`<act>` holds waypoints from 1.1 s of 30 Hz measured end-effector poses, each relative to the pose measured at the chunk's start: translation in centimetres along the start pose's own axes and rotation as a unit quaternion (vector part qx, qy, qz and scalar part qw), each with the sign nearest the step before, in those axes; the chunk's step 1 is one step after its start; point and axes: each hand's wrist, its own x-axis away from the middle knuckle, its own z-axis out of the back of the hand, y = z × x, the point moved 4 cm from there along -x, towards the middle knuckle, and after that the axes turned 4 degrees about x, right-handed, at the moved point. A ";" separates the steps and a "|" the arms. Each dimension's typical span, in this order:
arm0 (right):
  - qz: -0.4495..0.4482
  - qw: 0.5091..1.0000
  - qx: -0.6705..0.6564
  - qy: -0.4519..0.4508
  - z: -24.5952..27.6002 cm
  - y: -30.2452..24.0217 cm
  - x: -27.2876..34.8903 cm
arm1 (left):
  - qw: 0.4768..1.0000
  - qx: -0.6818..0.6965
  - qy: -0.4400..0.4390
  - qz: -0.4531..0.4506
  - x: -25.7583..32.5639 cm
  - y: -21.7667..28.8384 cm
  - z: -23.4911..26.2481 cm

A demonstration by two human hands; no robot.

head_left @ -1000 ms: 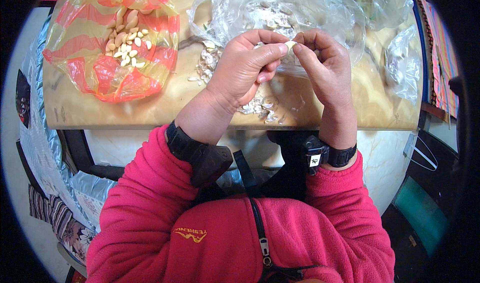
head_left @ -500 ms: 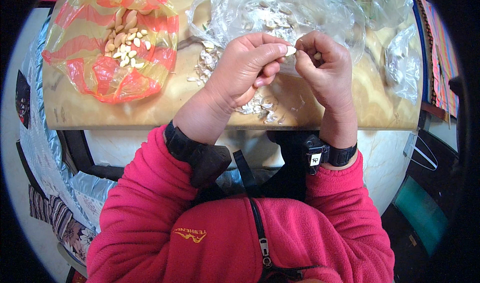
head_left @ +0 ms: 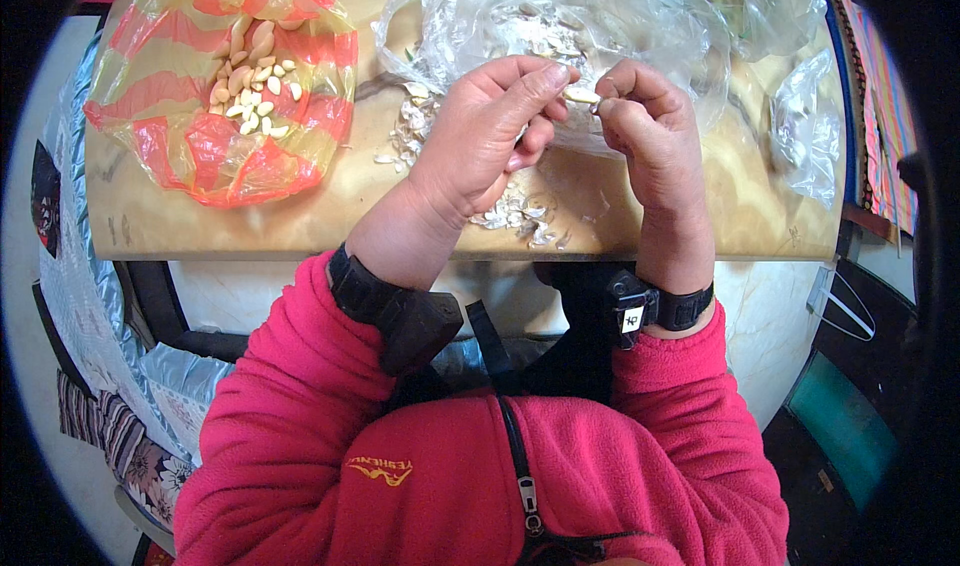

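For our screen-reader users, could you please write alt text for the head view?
Both hands, left hand and right hand, pinch one pale seed between them above a wooden table. Left lies an orange-striped plastic bag of seeds; behind, a clear plastic bag; empty hulls scatter beneath.

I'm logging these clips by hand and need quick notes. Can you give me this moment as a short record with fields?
setting: wooden table seen from above, person in a red fleece jacket
left hand: left hand pinches one end of a pale seed
right hand: right hand pinches the seed's other end
left of hands: red-and-yellow striped bag holding pale kernels
behind hands: clear plastic bag with seeds
under hands: scattered seed shells
wrists: black bands on both
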 end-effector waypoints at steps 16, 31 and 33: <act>-0.004 1.000 0.016 -0.006 -0.3 -0.3 0.1 | 0.987 -0.154 0.017 -0.049 0.2 0.0 -0.3; -0.012 0.999 0.048 0.009 -0.6 -0.2 0.1 | 0.995 -0.082 -0.012 -0.050 0.1 0.2 -0.4; -0.011 0.999 0.034 0.013 -0.6 -0.3 0.2 | 0.996 -0.071 -0.014 -0.055 0.1 0.2 -0.5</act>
